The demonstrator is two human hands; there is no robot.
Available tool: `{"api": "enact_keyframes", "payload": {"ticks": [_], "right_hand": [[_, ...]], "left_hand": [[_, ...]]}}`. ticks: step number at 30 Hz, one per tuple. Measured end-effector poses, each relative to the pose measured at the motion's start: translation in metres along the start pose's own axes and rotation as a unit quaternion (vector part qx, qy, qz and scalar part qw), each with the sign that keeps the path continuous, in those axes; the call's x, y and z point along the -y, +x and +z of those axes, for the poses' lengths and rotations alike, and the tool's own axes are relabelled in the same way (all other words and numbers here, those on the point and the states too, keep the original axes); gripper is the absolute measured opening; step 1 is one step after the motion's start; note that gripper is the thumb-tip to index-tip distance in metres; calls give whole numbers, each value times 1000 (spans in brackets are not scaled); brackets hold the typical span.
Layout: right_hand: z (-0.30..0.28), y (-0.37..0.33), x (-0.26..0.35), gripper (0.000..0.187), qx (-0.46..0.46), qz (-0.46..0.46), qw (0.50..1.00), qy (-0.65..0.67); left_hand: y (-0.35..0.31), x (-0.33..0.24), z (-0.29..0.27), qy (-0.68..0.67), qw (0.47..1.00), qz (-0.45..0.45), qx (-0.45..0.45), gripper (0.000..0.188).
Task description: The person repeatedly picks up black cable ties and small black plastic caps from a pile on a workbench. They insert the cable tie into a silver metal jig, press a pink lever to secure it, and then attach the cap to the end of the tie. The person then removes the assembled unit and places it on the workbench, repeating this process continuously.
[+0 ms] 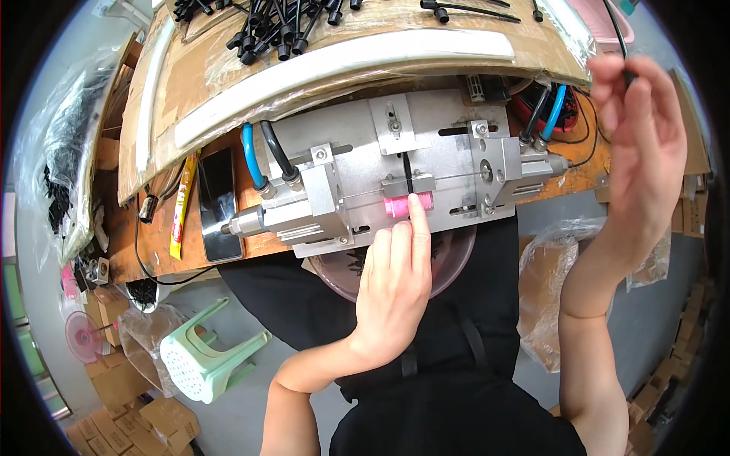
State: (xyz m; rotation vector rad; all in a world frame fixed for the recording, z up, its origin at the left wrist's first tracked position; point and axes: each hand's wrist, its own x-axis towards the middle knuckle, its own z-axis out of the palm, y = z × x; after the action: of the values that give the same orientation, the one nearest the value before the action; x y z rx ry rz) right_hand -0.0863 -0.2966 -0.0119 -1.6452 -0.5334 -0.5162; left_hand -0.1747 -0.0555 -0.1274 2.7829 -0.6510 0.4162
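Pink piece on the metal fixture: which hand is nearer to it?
Left. The left hand has its index fingertip on or just over the pink piece; the right hand is raised, well off to the right.

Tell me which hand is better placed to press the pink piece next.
Probably the left hand: its index fingertip is at the pink piece, while the right hand is raised off to the side, holding a thin black rod.

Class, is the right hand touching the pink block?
Apart. The head view shows the right hand off to the right, with part of the metal fixture between it and the pink block.
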Motion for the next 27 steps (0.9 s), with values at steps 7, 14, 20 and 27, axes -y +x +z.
{"api": "enact_keyframes", "payload": {"ticks": [7, 14, 20, 27], "right_hand": [[80, -111, -13, 58, 80, -26, 971, -223], [115, -140, -39, 69, 146, 3, 964, -224], [121, -136, -40, 69, 155, 13, 963, -218], [91, -80, -14, 56, 194, -74, 937, -279]], "left_hand": [[-3, -2, -11, -62, 997, -37, 23, 70], [-18, 6, -29, -134, 989, -63, -32, 70], [-20, 10, -34, -147, 986, -74, -18, 71], [41, 44, -66, -118, 988, -6, -102, 61]]}}
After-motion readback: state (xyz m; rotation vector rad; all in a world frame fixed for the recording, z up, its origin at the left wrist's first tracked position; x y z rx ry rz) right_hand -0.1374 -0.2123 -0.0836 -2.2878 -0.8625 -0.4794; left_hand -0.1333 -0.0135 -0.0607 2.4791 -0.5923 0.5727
